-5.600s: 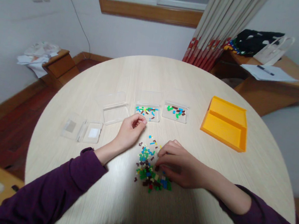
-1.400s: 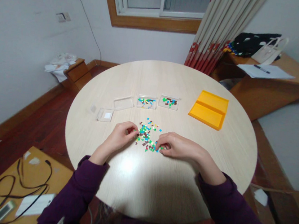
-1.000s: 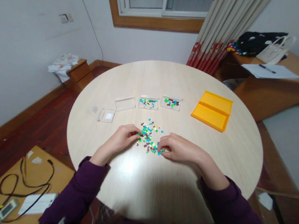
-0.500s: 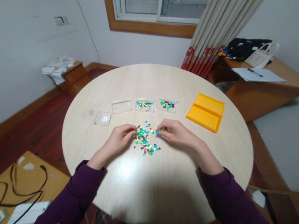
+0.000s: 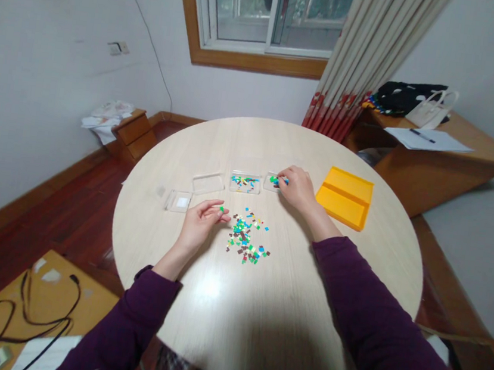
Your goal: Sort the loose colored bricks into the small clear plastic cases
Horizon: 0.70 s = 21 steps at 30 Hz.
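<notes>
Dozens of bricks (image 5: 243,235) lie loose mid-table (image 5: 292,256), apparently so both hands can reach. The left hand (image 5: 200,222) pinches a green brick (image 5: 221,209) just left of them, seemingly held clear. The right hand (image 5: 297,187) is at the right clear box (image 5: 270,189), green and blue showing; whether its fingertips grip anything, can't tell. Middle box (image 5: 244,192): mixed bricks. Yellow box (image 5: 341,208): open, right.

Round pale table (image 5: 220,332): loose bricks (image 5: 244,237), clear boxes (image 5: 244,191), open yellow case (image 5: 341,208).
</notes>
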Motion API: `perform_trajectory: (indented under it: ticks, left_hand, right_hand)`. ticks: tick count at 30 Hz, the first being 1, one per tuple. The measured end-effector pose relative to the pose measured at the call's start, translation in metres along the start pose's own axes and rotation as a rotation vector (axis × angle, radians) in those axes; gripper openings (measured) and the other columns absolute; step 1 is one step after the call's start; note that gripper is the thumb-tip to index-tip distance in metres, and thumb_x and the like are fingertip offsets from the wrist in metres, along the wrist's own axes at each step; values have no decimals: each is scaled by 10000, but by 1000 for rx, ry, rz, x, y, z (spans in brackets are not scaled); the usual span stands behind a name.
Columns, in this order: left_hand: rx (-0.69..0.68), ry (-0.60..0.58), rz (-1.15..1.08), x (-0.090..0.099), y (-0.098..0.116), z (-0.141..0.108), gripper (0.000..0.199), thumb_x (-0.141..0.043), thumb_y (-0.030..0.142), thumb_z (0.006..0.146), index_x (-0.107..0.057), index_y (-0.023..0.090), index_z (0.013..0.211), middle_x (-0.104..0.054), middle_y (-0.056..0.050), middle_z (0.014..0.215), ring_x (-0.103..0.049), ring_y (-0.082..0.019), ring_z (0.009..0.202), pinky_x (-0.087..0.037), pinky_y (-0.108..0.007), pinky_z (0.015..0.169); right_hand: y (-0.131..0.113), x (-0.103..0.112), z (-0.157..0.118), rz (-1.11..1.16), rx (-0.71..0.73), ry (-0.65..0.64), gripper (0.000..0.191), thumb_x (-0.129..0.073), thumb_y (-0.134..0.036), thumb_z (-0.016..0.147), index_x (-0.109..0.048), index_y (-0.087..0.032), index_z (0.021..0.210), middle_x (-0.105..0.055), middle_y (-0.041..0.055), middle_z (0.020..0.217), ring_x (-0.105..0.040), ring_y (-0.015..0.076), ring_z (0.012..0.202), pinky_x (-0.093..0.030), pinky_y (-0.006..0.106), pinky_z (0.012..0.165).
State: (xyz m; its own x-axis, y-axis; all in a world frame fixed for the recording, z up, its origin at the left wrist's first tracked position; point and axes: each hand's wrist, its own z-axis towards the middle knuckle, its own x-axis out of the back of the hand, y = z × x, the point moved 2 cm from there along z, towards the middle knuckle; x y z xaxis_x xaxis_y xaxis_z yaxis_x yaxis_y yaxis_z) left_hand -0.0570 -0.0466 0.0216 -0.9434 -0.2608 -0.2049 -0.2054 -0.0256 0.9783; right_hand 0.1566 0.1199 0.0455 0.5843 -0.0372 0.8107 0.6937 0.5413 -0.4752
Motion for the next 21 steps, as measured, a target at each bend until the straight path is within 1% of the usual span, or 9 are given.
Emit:
perform_trajectory:
  ticks: [2,3,6,8,10,13,16,18,21]
  left_hand:
    - [32,-37,-47,-2,0,-1,569,-825,403,574,-585,137,1017,-725,-59,776,-692,-172,657,-555,-365,728]
    - [44,-61,-58,-2,0,-2,596,-826,407,577,-566,143,1043,-725,-56,767,-692,-172,649,-555,-364,720]
    - [53,-129,-46,-4,0,-3,621,-811,419,607,-526,152,1089,-719,-35,711,-686,-170,628,-552,-356,713]
    - [44,-162,-26,-4,-1,-4,636,-804,421,616,-508,153,1112,-709,-14,669,-678,-164,609,-545,-335,699]
    - [33,-182,-10,-5,-1,-5,662,-802,425,616,-494,149,1133,-698,0,638,-669,-159,591,-536,-315,678]
    - [33,-190,-6,-6,-1,-6,682,-803,431,609,-480,149,1140,-692,4,632,-653,-148,569,-528,-304,659]
    - [42,-171,1,-7,-1,-6,634,-787,430,618,-491,165,1112,-695,0,682,-645,-138,578,-521,-302,659]
    - [28,-132,43,-5,-1,-5,542,-760,420,641,-522,169,1059,-681,6,692,-634,-127,584,-509,-288,650]
    - [-23,-62,152,-2,-2,-2,391,-721,386,663,-576,162,949,-635,25,653,-592,-106,564,-473,-254,604]
  right_hand:
    - [-22,0,-10,39,38,-32,166,-470,-146,859,-617,-221,839,-616,97,916,-522,222,891,-392,382,850]
    - [-37,0,-16,115,84,-70,176,-469,-141,864,-634,-206,868,-629,95,918,-545,206,858,-413,361,827]
    - [-85,-5,-39,296,342,-318,180,-507,-149,872,-663,-194,951,-652,74,991,-580,184,912,-435,332,843]
    - [-108,-10,-53,343,451,-452,180,-523,-153,878,-672,-186,973,-656,71,985,-587,173,917,-441,321,846]
    - [-119,-14,-61,363,465,-461,182,-516,-130,881,-681,-175,943,-669,69,945,-593,162,891,-442,306,830]
    - [-118,-16,-63,397,441,-402,156,-531,-131,875,-685,-157,869,-688,57,860,-603,151,830,-442,287,789]
    - [-105,-11,-56,374,415,-341,141,-548,-158,863,-688,-160,850,-695,54,832,-609,157,800,-441,294,769]
    - [-86,-1,-45,320,357,-265,136,-554,-173,850,-688,-172,866,-696,66,869,-610,175,816,-441,320,782]
    - [-45,16,-23,198,156,-82,148,-542,-205,847,-685,-201,889,-687,79,900,-598,209,821,-444,367,785]
